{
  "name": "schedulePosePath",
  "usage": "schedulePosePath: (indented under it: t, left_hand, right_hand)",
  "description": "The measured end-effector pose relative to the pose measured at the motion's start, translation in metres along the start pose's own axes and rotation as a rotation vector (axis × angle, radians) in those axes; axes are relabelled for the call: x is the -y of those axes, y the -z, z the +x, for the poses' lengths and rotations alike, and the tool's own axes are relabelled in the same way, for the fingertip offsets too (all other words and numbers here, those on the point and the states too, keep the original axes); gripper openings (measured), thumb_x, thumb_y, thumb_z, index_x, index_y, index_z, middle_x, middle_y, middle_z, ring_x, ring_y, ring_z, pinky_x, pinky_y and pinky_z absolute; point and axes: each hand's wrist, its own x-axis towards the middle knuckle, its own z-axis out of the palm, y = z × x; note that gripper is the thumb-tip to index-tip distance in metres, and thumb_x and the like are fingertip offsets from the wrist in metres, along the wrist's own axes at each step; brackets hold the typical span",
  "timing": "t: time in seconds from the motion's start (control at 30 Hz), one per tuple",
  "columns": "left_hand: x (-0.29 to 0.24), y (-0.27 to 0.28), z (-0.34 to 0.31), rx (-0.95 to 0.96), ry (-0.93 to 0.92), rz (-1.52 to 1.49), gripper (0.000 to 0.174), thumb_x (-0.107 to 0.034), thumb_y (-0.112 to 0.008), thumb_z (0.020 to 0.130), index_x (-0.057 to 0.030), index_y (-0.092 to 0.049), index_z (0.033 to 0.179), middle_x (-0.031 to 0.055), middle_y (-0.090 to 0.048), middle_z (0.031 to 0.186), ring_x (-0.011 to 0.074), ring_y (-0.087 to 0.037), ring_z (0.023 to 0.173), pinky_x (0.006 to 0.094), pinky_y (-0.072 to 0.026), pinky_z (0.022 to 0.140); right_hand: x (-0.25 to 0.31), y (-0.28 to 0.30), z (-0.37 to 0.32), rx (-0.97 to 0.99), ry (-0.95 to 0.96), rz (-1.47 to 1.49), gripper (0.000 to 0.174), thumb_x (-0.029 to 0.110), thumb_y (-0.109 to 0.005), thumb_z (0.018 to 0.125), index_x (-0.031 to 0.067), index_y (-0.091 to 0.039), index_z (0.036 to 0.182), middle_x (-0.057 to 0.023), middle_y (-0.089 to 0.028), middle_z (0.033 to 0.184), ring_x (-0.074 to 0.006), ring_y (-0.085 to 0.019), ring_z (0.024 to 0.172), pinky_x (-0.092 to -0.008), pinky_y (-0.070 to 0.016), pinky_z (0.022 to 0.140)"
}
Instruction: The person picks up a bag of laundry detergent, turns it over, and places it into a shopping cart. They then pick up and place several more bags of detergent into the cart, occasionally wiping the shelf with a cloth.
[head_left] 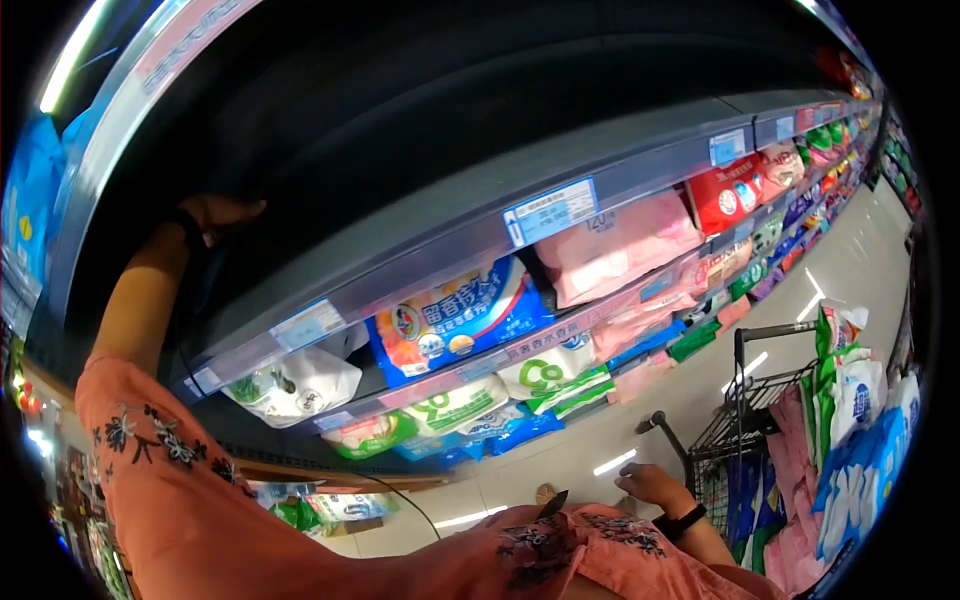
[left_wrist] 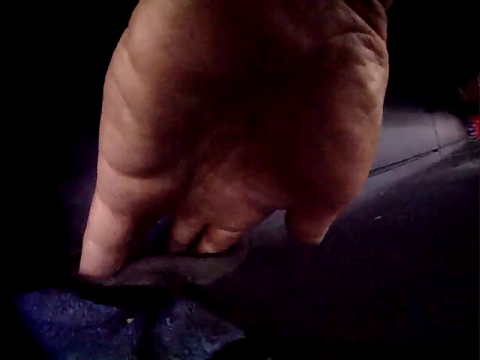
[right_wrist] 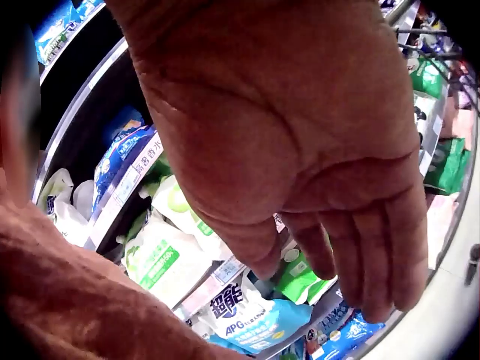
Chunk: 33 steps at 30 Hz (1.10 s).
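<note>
My left hand [head_left: 222,214] reaches into the dark upper shelf [head_left: 420,230], thumb pointing right. In the left wrist view its fingers [left_wrist: 105,236] extend downward, the tips right at a dark, soft-looking thing. A blue, rough-textured piece [left_wrist: 127,322] lies just below them; its kind cannot be told in this dim light. My right hand [head_left: 655,487] hangs low near the body with nothing in it, and its fingers [right_wrist: 371,255] hang loosely straight in the right wrist view. Behind it are shelved bags, among them a white and light-blue APG bag [right_wrist: 255,315].
Lower shelves hold a blue detergent bag [head_left: 460,318], a pink bag [head_left: 620,250], a red bag [head_left: 725,195] and a white bag [head_left: 295,385]. A wire cart [head_left: 735,420] with bags stands at the right on the tiled floor [head_left: 850,260]. Price labels line the shelf edge.
</note>
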Motion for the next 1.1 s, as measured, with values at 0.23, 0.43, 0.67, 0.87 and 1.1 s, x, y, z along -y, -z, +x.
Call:
schedulePosePath:
  t: [0.23, 0.43, 0.67, 0.87, 1.1]
  left_hand:
    - [-0.142, -0.011, 0.013, 0.191, -0.148, 0.052, 0.086, -0.083, -0.063, 0.077, -0.0119, -0.065, 0.126, 0.0131, -0.062, 0.100, 0.0219, -0.054, 0.072, 0.0327, -0.0438, 0.064]
    - [-0.316, -0.032, -0.022, 0.247, -0.404, 0.070, 0.104, -0.090, -0.051, 0.077, -0.0172, -0.047, 0.151, 0.0205, -0.036, 0.159, 0.0362, -0.035, 0.146, 0.0483, -0.0346, 0.113]
    - [-0.420, -0.049, -0.068, 0.153, -0.864, 0.128, 0.103, -0.085, -0.046, 0.084, -0.0062, -0.046, 0.150, 0.0217, -0.039, 0.157, 0.0348, -0.036, 0.146, 0.0463, -0.0296, 0.118]
    - [-0.291, -0.054, -0.132, 0.160, -0.860, 0.087, 0.093, -0.078, -0.035, 0.095, 0.0004, -0.053, 0.143, 0.0229, -0.049, 0.148, 0.0322, -0.045, 0.139, 0.0369, -0.0324, 0.116]
    - [-0.235, -0.021, -0.082, 0.060, -0.119, 0.023, 0.091, -0.084, -0.050, 0.084, -0.0027, -0.069, 0.120, 0.0165, -0.069, 0.097, 0.0213, -0.061, 0.062, 0.0310, -0.0502, 0.065]
  right_hand:
    - [-0.014, 0.008, 0.030, 0.060, 0.100, -0.001, 0.045, 0.041, -0.062, 0.095, 0.0018, -0.068, 0.117, -0.0218, -0.072, 0.105, -0.0375, -0.069, 0.098, -0.0420, -0.0535, 0.088]
    - [-0.021, 0.059, 0.039, 0.035, 0.155, 0.094, 0.047, 0.043, -0.062, 0.094, 0.0023, -0.066, 0.117, -0.0239, -0.072, 0.103, -0.0407, -0.068, 0.099, -0.0442, -0.0536, 0.087]
    - [-0.030, 0.092, 0.070, 0.040, 0.301, 0.114, 0.048, 0.044, -0.062, 0.095, 0.0018, -0.065, 0.117, -0.0230, -0.071, 0.108, -0.0407, -0.067, 0.101, -0.0429, -0.0533, 0.088]
    - [-0.026, 0.127, 0.090, 0.154, 0.350, 0.066, 0.052, 0.045, -0.058, 0.097, 0.0004, -0.062, 0.124, -0.0229, -0.070, 0.112, -0.0388, -0.067, 0.105, -0.0423, -0.0517, 0.092]
    - [-0.045, 0.164, 0.083, 0.051, 0.335, 0.147, 0.051, 0.042, -0.060, 0.096, -0.0007, -0.062, 0.124, -0.0212, -0.072, 0.106, -0.0345, -0.069, 0.098, -0.0398, -0.0532, 0.087]
